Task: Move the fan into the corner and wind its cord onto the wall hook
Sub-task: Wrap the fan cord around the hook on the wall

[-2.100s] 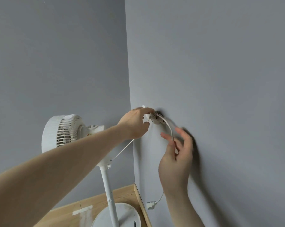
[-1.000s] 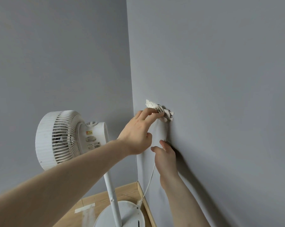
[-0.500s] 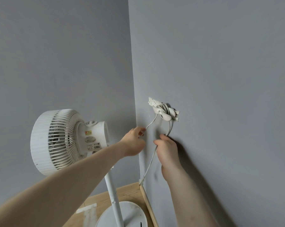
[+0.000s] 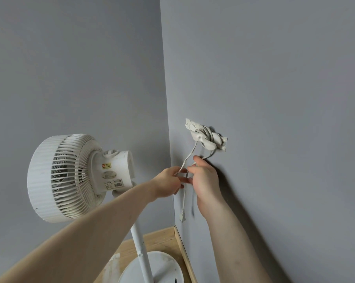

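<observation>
A white pedestal fan stands in the corner of two grey walls, its head facing left and its round base on the wooden floor. A white wall hook on the right wall carries several turns of the thin white cord. Two strands hang down from the hook. My left hand pinches the left strand just below the hook. My right hand is closed around the right strand against the wall. The cord's loose end dangles below my hands.
A wooden skirting strip runs along the foot of the right wall. A piece of pale tape lies on the floor near the fan's base. Both walls are bare grey.
My left hand has come down from the hook to the hanging strand. Both hands have closed in together on the cord below the hook, and the dangling end has risen.
</observation>
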